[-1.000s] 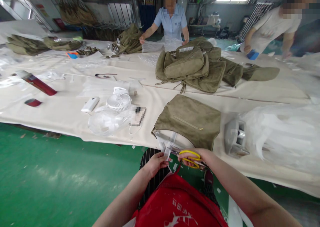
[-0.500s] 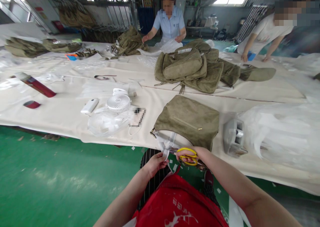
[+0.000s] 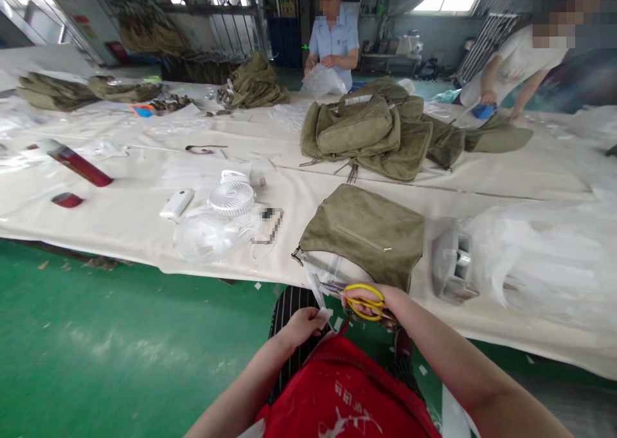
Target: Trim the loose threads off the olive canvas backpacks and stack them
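An olive suede bag [image 3: 366, 232] lies at the near edge of the cloth-covered table [image 3: 120, 226]. A clear plastic wrap [image 3: 324, 273] hangs from its near left corner. My left hand [image 3: 303, 325] pinches a small white piece of that plastic below the table edge. My right hand [image 3: 373, 303] grips yellow-handled scissors [image 3: 362, 298], whose blades point left at the plastic strip. A red apron covers my lap beneath both hands.
A pile of olive bags [image 3: 380, 133] sits mid-table. A white fan [image 3: 230, 198], power bank [image 3: 176, 203], plastic bags [image 3: 540, 258], a grey tape dispenser [image 3: 453, 268] and a red bottle [image 3: 80, 164] lie around. Two other people work across the table. Green floor lies to the left.
My left hand has dropped lower and away from the bag with a small piece of plastic. The scissors stay by the strip. The person opposite has lifted a plastic bag.
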Demonstrator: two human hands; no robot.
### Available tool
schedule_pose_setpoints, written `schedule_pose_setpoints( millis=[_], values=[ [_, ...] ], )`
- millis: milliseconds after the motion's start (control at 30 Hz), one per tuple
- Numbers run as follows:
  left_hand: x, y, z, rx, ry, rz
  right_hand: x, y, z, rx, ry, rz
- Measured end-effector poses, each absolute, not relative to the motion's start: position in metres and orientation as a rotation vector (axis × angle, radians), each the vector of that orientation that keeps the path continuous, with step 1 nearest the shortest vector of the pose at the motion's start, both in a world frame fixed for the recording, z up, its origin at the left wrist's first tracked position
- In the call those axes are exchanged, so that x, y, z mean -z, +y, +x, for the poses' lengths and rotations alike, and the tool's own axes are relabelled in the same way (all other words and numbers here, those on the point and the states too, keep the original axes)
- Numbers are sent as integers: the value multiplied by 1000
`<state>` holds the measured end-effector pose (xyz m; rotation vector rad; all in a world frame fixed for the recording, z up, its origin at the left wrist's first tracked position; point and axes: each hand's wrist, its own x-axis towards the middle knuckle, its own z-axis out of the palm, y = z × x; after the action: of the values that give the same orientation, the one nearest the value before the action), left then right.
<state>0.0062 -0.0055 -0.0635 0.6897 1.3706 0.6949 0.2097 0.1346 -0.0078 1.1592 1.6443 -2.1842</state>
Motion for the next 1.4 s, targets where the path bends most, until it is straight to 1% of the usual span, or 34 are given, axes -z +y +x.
schedule_pose_setpoints(
  millis=[67, 133, 267, 400, 533, 700, 800, 967, 1067, 1233, 1400],
  values=[
    [64, -8, 10, -768, 1392, 783, 5, 133, 212, 2227, 1510, 1072],
    [64, -7, 16, -850, 1318, 803, 3, 131, 215, 2268, 1444, 1063],
    [61, -3, 32, -919, 1062, 568, -1, 131, 217, 2277, 1409, 1063],
    [55, -12, 33, -925, 969, 407, -10, 131, 217, 2315, 1444, 1017],
    [42, -33, 10, -989, 997, 255, -15, 130, 216, 2191, 1464, 979],
    [28, -56, -20, -1020, 1109, 236, -5, 124, 205, 2075, 1468, 885],
    [24, -62, -28, -1025, 1193, 366, -1, 121, 192, 2016, 1442, 828],
    [20, -61, -24, -856, 1434, 1062, 3, 121, 173, 1935, 1497, 722],
    [18, -60, -17, -793, 1504, 1290, 6, 124, 167, 1864, 1521, 672],
    [19, -65, -7, -771, 1494, 1300, 3, 126, 163, 1753, 1558, 626],
    [24, -73, -2, -874, 1334, 1201, -17, 119, 160, 1684, 1622, 620]
  ],
)
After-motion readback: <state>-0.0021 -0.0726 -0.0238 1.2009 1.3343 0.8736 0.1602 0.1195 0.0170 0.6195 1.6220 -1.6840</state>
